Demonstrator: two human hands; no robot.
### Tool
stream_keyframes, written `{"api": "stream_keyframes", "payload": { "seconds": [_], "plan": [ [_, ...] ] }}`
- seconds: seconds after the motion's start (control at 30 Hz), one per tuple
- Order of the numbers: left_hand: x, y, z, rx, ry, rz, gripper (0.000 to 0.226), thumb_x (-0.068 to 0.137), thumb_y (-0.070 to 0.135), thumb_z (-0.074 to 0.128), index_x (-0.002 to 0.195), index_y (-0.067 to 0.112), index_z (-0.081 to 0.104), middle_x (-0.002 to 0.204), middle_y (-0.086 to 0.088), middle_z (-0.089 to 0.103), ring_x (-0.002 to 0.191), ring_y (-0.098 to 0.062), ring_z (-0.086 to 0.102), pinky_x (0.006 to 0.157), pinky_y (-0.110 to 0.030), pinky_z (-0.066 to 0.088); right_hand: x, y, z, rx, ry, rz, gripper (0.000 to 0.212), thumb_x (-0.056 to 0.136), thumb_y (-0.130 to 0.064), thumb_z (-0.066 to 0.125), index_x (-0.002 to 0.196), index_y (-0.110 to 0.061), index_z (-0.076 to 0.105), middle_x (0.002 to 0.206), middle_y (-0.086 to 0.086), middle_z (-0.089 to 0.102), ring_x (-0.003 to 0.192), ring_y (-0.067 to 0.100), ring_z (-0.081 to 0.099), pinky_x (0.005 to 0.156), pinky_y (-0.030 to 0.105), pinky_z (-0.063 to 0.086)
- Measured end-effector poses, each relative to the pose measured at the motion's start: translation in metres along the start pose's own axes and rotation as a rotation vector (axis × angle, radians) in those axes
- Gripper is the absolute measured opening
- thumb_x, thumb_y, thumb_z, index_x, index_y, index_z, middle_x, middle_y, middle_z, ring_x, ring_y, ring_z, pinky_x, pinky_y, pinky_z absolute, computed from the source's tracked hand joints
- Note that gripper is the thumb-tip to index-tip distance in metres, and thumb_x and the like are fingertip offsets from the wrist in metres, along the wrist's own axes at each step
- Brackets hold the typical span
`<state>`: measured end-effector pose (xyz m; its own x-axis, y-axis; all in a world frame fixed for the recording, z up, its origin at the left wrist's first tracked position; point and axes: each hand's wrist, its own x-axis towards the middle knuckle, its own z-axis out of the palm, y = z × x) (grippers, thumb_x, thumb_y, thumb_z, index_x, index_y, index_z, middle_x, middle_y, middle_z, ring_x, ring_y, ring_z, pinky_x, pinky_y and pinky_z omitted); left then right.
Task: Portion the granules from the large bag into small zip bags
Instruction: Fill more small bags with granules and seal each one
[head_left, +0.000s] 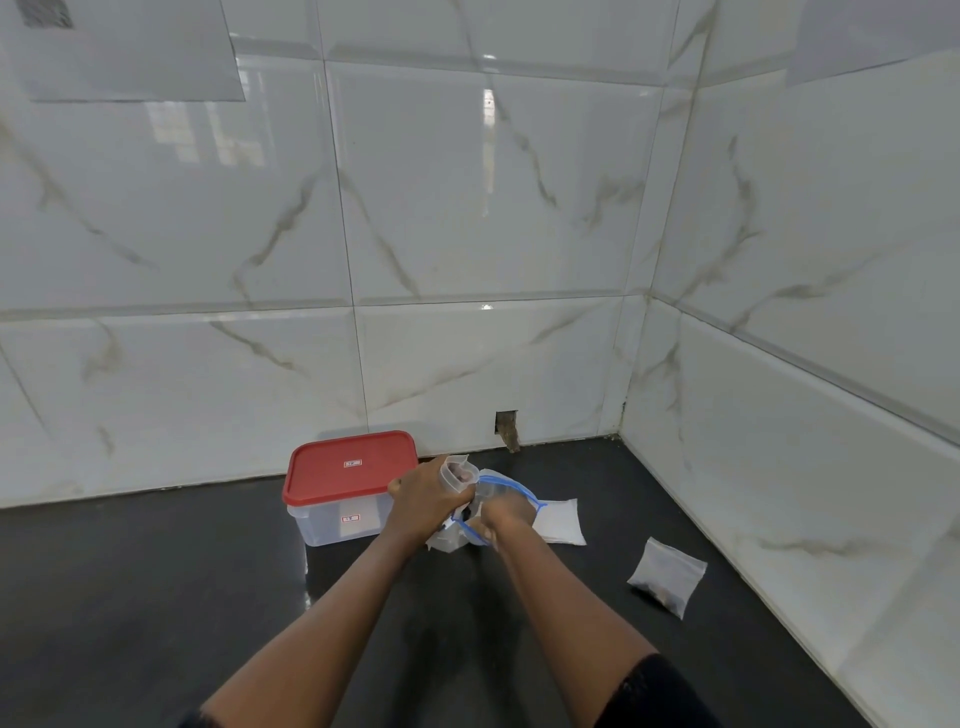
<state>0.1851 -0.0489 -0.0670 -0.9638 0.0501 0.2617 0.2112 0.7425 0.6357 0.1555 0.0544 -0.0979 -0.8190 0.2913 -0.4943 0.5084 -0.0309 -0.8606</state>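
Note:
The large clear bag with a blue zip rim stands open on the dark counter. My right hand reaches into its mouth, fingers hidden inside. Just left of it, my left hand grips a small clear zip bag, held upright with its mouth open and a few dark granules inside. A filled small zip bag with dark granules lies flat on the counter to the right.
A clear plastic box with a red lid stands against the wall at the left of my hands. A flat white packet lies behind the large bag. Marble-tiled walls meet in a corner at the right.

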Motion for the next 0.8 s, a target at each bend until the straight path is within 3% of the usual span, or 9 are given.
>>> {"api": "stream_keyframes", "payload": {
  "seconds": [0.13,0.2,0.27,0.37,0.43,0.53,0.63,0.7,0.8],
  "plan": [
    [0.004,-0.001,0.001,0.019,0.018,-0.008,0.024,0.084,0.034,0.063,0.099,0.016,0.065,0.093,-0.001,0.068,0.082,-0.011,0.054,0.086,-0.038,0.045,0.003,-0.003,-0.002,0.116,0.017,0.099,0.022,0.097,-0.011,0.046,0.118,-0.008,0.051,0.102,0.01,0.055,0.082,0.018,0.058,0.067,0.026,0.053],
    [0.005,-0.002,0.002,0.022,0.01,-0.004,0.024,0.084,0.034,0.063,0.099,0.016,0.065,0.094,-0.001,0.068,0.084,-0.013,0.056,0.086,-0.037,0.045,0.0,-0.006,-0.002,0.049,0.022,0.103,0.026,0.096,-0.013,0.048,0.122,-0.009,0.051,0.104,0.009,0.055,0.081,0.016,0.056,0.067,0.024,0.052],
    [0.006,-0.003,0.004,0.018,0.007,0.0,0.027,0.085,0.034,0.063,0.104,0.015,0.064,0.097,-0.001,0.068,0.089,-0.015,0.059,0.085,-0.032,0.043,0.005,-0.008,-0.003,-0.002,0.002,0.098,0.024,0.095,-0.014,0.05,0.119,-0.009,0.052,0.102,0.008,0.055,0.088,0.017,0.056,0.076,0.025,0.052],
    [0.008,-0.002,0.005,0.023,0.001,-0.006,0.03,0.086,0.036,0.063,0.107,0.015,0.063,0.1,-0.002,0.067,0.093,-0.017,0.06,0.086,-0.033,0.043,0.004,-0.014,-0.002,-0.145,-0.011,-0.002,0.007,0.095,-0.016,0.05,0.099,-0.011,0.053,0.098,0.005,0.055,0.09,0.014,0.057,0.085,0.024,0.052],
    [0.01,-0.003,0.004,0.012,0.011,-0.025,0.031,0.086,0.037,0.062,0.107,0.015,0.063,0.101,-0.003,0.068,0.096,-0.019,0.061,0.088,-0.036,0.044,0.006,-0.014,-0.002,-0.178,0.035,-0.038,0.02,0.093,-0.025,0.053,0.11,-0.014,0.053,0.106,0.004,0.055,0.102,0.014,0.056,0.094,0.025,0.048],
    [0.011,-0.004,0.002,0.004,0.039,-0.014,0.03,0.086,0.033,0.063,0.108,0.013,0.063,0.102,-0.003,0.068,0.095,-0.019,0.061,0.084,-0.029,0.041,0.006,-0.014,0.007,-0.345,-0.068,-0.083,0.037,0.095,-0.031,0.05,0.129,-0.015,0.048,0.108,0.003,0.052,0.093,0.013,0.054,0.09,0.025,0.048],
    [0.016,-0.009,0.002,0.006,0.051,-0.001,0.03,0.086,0.034,0.064,0.108,0.014,0.063,0.102,-0.003,0.068,0.09,-0.014,0.058,0.078,-0.024,0.038,0.019,-0.009,0.008,-0.511,-0.038,-0.148,0.042,0.093,-0.043,0.05,0.127,-0.017,0.05,0.105,0.003,0.049,0.104,0.016,0.052,0.099,0.027,0.041],
    [0.018,-0.011,0.001,0.025,0.064,-0.002,0.03,0.085,0.036,0.064,0.107,0.015,0.064,0.102,-0.001,0.067,0.089,-0.012,0.056,0.077,-0.023,0.035,0.019,-0.008,0.009,-0.555,-0.035,-0.171,0.04,0.093,-0.043,0.051,0.123,-0.017,0.049,0.111,0.004,0.052,0.108,0.017,0.051,0.1,0.027,0.039],
    [0.02,-0.015,0.002,0.032,0.065,0.01,0.032,0.085,0.034,0.065,0.109,0.013,0.063,0.104,-0.004,0.068,0.095,-0.018,0.06,0.082,-0.026,0.039,0.014,-0.013,0.009,-0.545,-0.038,-0.169,0.03,0.095,-0.039,0.049,0.113,-0.016,0.048,0.105,0.004,0.046,0.103,0.015,0.047,0.101,0.027,0.038]
  ]
}}
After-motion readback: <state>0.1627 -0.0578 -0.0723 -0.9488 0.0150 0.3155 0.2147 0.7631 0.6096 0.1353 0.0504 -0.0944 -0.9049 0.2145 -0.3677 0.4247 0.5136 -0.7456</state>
